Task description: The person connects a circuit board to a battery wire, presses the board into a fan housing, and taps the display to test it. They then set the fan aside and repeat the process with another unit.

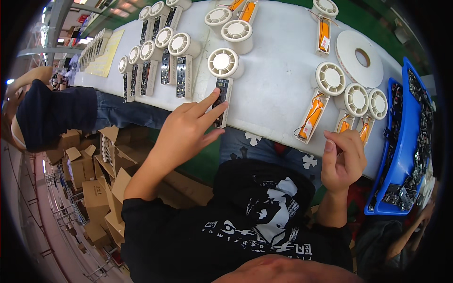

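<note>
My left hand (181,129) lies over a white handheld fan, its index and middle fingers stretched out onto the dark circuit board (220,96) in the fan's handle. The round white fan head (223,62) points away from me, near the middle of the table. My right hand (347,160) is raised at the table's front edge with its fingers curled in toward the thumb; what is in them, if anything, is hidden. Just beyond it are fans with orange batteries in open handles, among them one fan (310,115) with its handle toward me.
White fans with circuit boards (181,75) stand in rows at left. A large white paper reel (344,47) lies at right, beside a blue bin (398,155) of circuit boards. Another person (56,111) sits at the far left; cardboard boxes (96,198) are below.
</note>
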`<control>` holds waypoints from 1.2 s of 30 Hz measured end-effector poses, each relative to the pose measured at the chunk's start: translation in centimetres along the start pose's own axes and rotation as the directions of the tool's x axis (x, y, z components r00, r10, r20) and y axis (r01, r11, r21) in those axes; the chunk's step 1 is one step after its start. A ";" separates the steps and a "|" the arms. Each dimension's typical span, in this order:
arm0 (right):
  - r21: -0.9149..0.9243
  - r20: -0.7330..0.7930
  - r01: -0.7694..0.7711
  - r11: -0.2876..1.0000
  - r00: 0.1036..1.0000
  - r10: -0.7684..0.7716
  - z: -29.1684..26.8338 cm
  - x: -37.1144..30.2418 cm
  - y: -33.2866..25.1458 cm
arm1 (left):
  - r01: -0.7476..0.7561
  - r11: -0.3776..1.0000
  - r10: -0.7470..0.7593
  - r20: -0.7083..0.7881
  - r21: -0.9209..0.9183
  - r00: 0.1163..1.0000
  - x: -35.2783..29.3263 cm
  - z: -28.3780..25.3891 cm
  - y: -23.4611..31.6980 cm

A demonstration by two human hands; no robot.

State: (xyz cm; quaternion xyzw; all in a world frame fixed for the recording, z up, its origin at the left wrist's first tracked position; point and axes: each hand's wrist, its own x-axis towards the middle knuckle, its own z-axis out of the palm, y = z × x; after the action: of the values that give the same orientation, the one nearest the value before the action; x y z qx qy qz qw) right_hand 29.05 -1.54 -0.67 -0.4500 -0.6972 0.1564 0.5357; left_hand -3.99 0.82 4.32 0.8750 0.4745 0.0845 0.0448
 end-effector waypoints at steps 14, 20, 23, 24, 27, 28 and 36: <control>0.004 0.015 0.004 1.000 1.000 -0.004 0.2 0.3 -0.1 | -0.092 0.995 0.095 0.116 -0.029 0.989 0.8 -1.7 -1.9; 0.007 0.054 -0.036 0.999 0.998 0.036 0.1 0.3 -0.4 | -0.056 0.996 0.061 0.065 -0.065 0.996 0.8 -1.5 -1.5; 0.004 0.054 -0.039 0.999 0.998 0.039 0.1 0.2 -0.5 | -0.072 0.997 0.074 0.083 -0.033 0.994 0.7 -1.4 -1.8; 0.005 0.056 -0.049 0.999 0.997 0.048 0.1 0.2 -0.5 | -0.073 0.997 0.075 0.082 -0.032 0.994 0.7 -1.3 -1.8; 0.008 0.056 -0.054 0.999 0.997 0.054 0.2 0.3 -0.5 | -0.061 0.998 0.063 0.094 -0.031 0.994 0.4 -1.4 -1.4; 0.009 0.056 -0.051 0.999 0.997 0.051 0.2 0.3 -0.5 | -0.061 0.998 0.064 0.094 -0.031 0.994 0.3 -1.4 -1.3; 0.002 0.058 -0.050 0.999 0.997 0.050 0.3 0.3 -0.6 | -0.021 1.000 0.019 0.145 0.008 0.989 1.3 -2.2 -0.8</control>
State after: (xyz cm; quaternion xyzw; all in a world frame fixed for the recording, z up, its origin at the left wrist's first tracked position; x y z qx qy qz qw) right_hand 28.52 -1.53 -0.21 -0.4616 -0.7009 0.1838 0.5117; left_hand -4.35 2.29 6.45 0.8838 0.4617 0.0189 0.0739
